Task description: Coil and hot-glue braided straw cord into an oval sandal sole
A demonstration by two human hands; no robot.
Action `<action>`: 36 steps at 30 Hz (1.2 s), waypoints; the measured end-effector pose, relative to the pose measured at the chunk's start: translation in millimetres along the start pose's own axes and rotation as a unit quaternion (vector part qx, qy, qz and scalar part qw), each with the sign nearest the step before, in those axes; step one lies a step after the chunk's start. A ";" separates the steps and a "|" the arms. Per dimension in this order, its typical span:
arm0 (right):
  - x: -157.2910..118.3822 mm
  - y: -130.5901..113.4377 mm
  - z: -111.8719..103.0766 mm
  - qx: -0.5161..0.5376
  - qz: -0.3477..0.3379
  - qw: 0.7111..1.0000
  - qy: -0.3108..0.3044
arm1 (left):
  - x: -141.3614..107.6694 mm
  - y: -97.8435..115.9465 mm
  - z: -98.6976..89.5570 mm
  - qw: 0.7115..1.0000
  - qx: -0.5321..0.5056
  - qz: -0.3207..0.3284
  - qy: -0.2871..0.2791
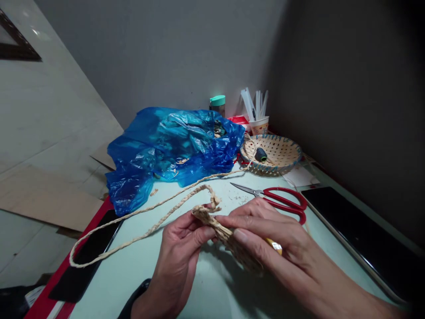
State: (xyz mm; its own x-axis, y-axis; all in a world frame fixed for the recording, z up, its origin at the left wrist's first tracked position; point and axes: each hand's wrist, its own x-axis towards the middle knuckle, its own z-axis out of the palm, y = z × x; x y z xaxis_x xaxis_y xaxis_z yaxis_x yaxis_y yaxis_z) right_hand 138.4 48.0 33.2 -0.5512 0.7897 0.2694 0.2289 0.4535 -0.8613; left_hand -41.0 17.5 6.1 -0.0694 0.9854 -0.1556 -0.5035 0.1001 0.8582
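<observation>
A braided straw piece [229,239] is held up over the table, its lower end blurred. My left hand [182,248] is closed on its upper left end, thumb in front. My right hand [275,239] pinches the piece from the right between thumb and fingers. A yellow end of some object [275,246] shows beneath the right hand's fingers; its kind is hidden. From the top of the piece a twisted straw cord [159,226] runs left in a long loop over the table and back toward the basket.
Red-handled scissors [282,197] lie behind my right hand. A blue plastic bag [172,141], a woven basket [275,153] with a dark thread spool [260,154], and a cup of pale strips [259,126] stand farther back. Black flat devices lie left [89,252] and right [352,235].
</observation>
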 end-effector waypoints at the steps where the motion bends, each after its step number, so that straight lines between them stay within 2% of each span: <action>1: 1.6 2.4 -0.5 0.020 0.014 1.000 0.001 | -0.8 -0.1 0.0 1.000 0.002 -0.007 -0.008; 5: 7.2 10.0 -1.8 0.088 0.044 0.995 0.018 | -3.9 -1.4 0.8 0.998 0.013 -0.021 -0.055; 7: 8.0 12.2 -2.2 0.130 0.081 0.988 0.013 | -4.7 -2.0 1.2 0.997 0.011 -0.025 -0.066; 12: 8.1 15.8 -2.9 0.283 0.184 0.941 -0.034 | -4.0 -2.0 1.3 0.994 0.029 -0.036 -0.098; 14: 8.9 16.4 -3.4 0.286 0.184 0.939 -0.047 | -3.9 -1.6 1.8 0.994 0.047 -0.033 -0.096; 16: 9.7 16.4 -3.4 0.258 0.167 0.951 -0.046 | -4.6 -1.2 2.8 0.994 0.061 -0.030 -0.087; 22: 6.8 12.9 0.8 0.164 0.118 0.979 -0.036 | -8.9 -1.9 6.8 0.994 0.107 -0.015 -0.001; 25: 5.4 10.0 2.9 0.161 0.088 0.983 -0.021 | -10.4 -4.0 6.3 0.993 0.114 -0.016 0.007; 28: 6.1 9.2 4.2 0.237 0.108 0.966 -0.009 | -11.3 -6.1 3.8 0.992 0.128 -0.021 -0.002; 32: 8.2 13.4 3.8 0.349 0.136 0.926 -0.046 | -9.6 -6.3 1.8 0.993 0.114 -0.017 -0.016; 34: 9.7 15.6 2.0 0.350 0.131 0.925 -0.068 | -7.7 -5.0 2.7 0.995 0.091 -0.023 -0.027; 36: 11.9 16.0 -1.7 0.300 0.123 0.942 -0.086 | -5.5 -2.8 4.3 0.997 0.062 -0.035 -0.042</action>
State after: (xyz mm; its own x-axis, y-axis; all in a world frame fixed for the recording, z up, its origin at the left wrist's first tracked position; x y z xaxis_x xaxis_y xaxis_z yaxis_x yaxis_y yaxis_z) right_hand 136.8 65.3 23.3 -0.6747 0.7380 0.0009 -0.1003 -0.0905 -0.9908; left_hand -35.5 12.3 6.6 0.0372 0.9827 -0.1812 -0.3933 0.1811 0.9014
